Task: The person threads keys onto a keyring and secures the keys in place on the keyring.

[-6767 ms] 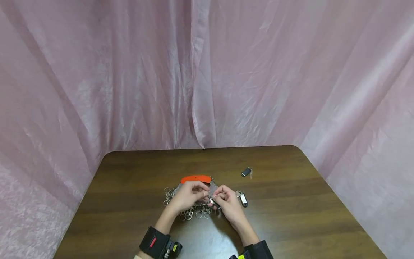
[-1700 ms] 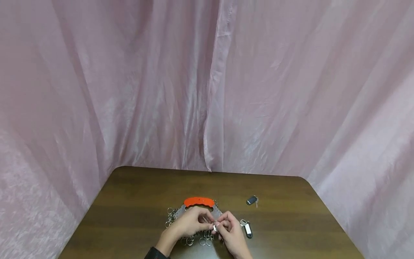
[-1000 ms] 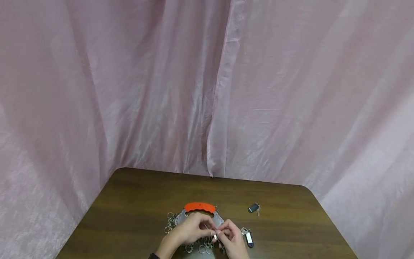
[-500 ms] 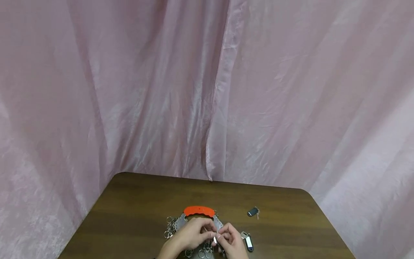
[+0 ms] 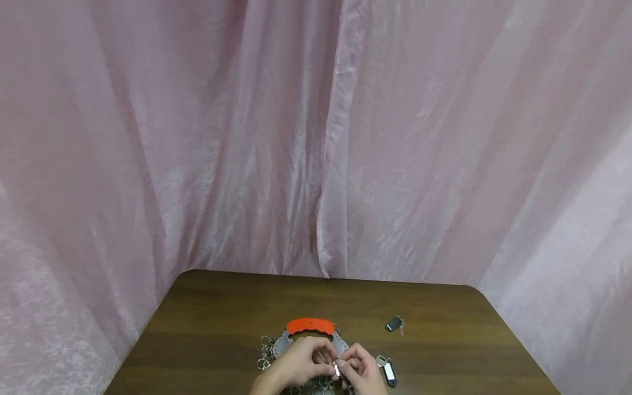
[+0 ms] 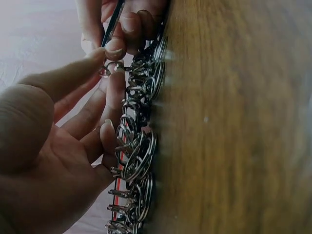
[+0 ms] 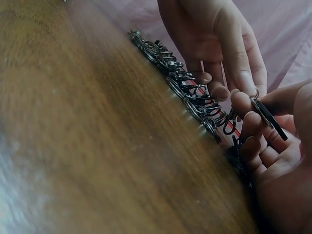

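A grey metal plate (image 5: 281,344) with an orange handle (image 5: 310,326) lies on the table, its edge hung with several metal rings (image 5: 266,351). My left hand (image 5: 298,365) is over the plate, thumb and fingertips pinching a small metal ring (image 7: 255,94) on a black key tag. My right hand (image 5: 366,374) holds that black key tag (image 7: 271,120) between thumb and curled fingers, right against the left fingertips. A shiny piece (image 5: 337,370) shows between the two hands in the head view. The hands hide the plate's near part.
To the right of my right hand lies a black key tag with a white label (image 5: 389,373) and a key. Farther back is another dark key tag (image 5: 394,323) with a key. The brown wooden table (image 5: 222,312) ends at a pink curtain (image 5: 276,137).
The head view has tipped upward, so table and hands sit lower and the wristbands have left the picture. Both hands stay together over the plate's right part, fingers shifting slightly.
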`<state>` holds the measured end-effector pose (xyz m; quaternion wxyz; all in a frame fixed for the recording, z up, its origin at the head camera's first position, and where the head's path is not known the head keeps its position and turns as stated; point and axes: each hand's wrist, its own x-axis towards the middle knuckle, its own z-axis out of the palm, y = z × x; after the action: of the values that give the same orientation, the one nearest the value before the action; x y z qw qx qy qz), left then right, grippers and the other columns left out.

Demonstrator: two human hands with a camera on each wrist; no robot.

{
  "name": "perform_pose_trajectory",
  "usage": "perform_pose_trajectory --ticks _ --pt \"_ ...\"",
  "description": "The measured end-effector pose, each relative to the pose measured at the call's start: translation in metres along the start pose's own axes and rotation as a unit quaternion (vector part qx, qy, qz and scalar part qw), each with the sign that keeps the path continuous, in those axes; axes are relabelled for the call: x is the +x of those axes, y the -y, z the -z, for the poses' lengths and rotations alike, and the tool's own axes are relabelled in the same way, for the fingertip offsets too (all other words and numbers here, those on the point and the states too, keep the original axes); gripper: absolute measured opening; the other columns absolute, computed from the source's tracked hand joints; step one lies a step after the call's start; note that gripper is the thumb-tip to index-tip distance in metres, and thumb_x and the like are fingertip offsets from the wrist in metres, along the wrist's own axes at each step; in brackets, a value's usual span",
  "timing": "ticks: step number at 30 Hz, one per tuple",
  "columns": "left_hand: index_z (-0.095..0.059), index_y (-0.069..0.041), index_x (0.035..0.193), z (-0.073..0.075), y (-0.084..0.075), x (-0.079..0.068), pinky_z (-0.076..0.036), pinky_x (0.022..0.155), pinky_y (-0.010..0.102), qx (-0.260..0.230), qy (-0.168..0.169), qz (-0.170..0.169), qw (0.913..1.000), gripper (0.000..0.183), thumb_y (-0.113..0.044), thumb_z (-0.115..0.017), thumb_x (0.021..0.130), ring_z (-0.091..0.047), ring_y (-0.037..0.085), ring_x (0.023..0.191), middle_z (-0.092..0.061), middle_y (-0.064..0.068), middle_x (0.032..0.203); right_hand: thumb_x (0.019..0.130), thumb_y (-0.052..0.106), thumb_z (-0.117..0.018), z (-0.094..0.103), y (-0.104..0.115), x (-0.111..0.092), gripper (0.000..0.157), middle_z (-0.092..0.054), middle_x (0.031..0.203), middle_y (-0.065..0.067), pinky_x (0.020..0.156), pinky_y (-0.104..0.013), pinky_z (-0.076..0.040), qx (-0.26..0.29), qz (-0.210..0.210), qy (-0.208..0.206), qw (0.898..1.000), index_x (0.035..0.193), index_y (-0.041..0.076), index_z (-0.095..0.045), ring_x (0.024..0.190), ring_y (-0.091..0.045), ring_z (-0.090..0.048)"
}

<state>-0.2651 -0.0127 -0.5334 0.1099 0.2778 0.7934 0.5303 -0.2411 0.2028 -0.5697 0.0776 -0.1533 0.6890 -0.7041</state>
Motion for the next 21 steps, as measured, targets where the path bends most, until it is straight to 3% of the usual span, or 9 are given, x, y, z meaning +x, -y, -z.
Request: perform_pose_trajectory --ticks 8,15,19,21 --pt "-0.076 -0.02 0.1 -0.004 0.007 0.0 -0.053 0.073 0.024 0.034 -0.015 0.003 0.9993 0.014 -0.011 -0.083 0.092 -0.065 0.0 0.079 -0.07 -0.016 0.086 0.103 0.002 -0.059 0.004 -0.011 0.002 0.016 -0.076 0.081 -0.001 0.059 -0.02 -0.053 0.009 0.03 0.033 0.999 0.105 -0.011 -0.049 0.064 -0.006 -0.066" --pt "-0.074 -0.022 0.1 -0.002 0.009 0.007 -0.052 0.073 0.025 0.048 -0.023 -0.002 0.9986 0.009 -0.015 -0.079 0.096 -0.063 0.0 0.082 -0.068 -0.016 0.088 0.105 0.009 -0.061 0.011 -0.011 0.012 0.028 -0.076 0.083 0.003 0.061 -0.018 -0.052 -0.008 0.021 0.054 0.998 0.107 -0.014 -0.046 0.066 -0.005 -0.066" --pt "-0.073 -0.02 0.1 -0.005 0.015 0.01 -0.052 0.071 0.025 0.035 -0.013 -0.001 0.9993 0.007 -0.016 -0.078 0.097 -0.062 0.0 0.078 -0.067 -0.016 0.088 0.104 0.005 -0.059 0.016 -0.019 0.016 0.022 -0.072 0.081 0.006 0.062 -0.018 -0.051 -0.006 0.024 0.072 0.997 0.106 -0.012 -0.046 0.071 -0.004 -0.067" --pt "-0.073 -0.017 0.1 -0.008 0.023 0.008 -0.052 0.069 0.024 0.011 0.002 0.009 0.9999 0.004 -0.015 -0.076 0.099 -0.061 0.0 0.074 -0.067 -0.015 0.087 0.104 -0.001 -0.057 0.016 -0.03 0.015 0.015 -0.069 0.08 0.01 0.063 -0.017 -0.05 -0.004 0.045 0.092 0.995 0.104 -0.01 -0.045 0.073 -0.001 -0.065"
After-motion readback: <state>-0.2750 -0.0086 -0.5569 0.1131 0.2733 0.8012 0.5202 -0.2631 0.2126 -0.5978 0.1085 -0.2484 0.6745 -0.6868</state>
